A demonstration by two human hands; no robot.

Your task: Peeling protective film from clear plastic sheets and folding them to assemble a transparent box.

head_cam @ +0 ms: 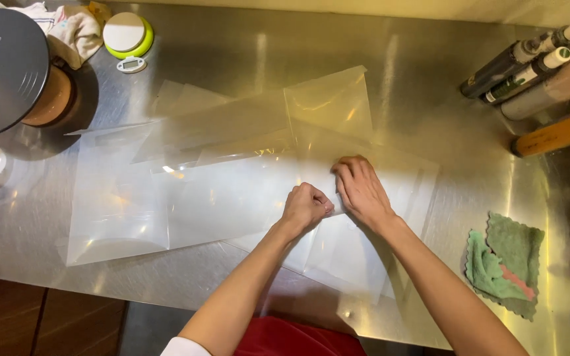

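Several clear plastic sheets (219, 191) lie overlapping across a steel counter (430, 79). My left hand (306, 206) is closed, pinching the edge of a clear sheet near the counter's middle. My right hand (361, 188) lies just beside it, fingers curled down on the same sheet (344, 250), pressing and gripping its edge. The two hands almost touch. A folded clear piece (331, 102) lies farther back.
A dark round lid on a brown container (8, 69) stands at the far left, with a green-rimmed white dish (126, 33) and a cloth (77, 33) behind. Several bottles (549, 72) lie at the far right. A green rag (504, 264) rests at the right front.
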